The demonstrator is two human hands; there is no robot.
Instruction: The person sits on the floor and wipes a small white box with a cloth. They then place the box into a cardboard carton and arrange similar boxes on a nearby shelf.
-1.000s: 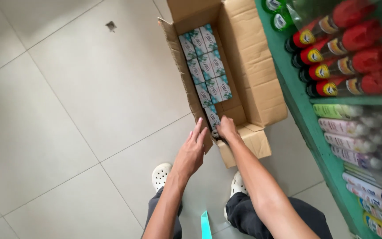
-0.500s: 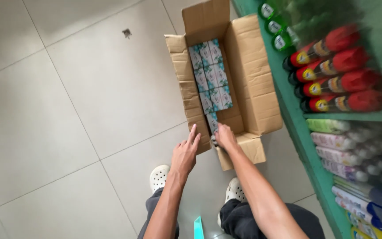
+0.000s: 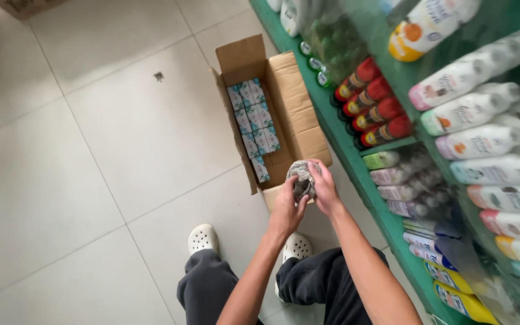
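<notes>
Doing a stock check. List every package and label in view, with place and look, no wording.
Cardboard box: open on the floor, brown.
Small cartons: rows inside the box, white and teal.
Spray cans: lying on the green shelf, red caps, yellow round labels.
Bottles: upper shelf, white with pastel labels.
Grey bundle: held in left hand and right hand.

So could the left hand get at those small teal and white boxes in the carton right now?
Probably not at once: the left hand and right hand both grip a grey bundle. The small boxes lie uncovered in the open carton.
</notes>
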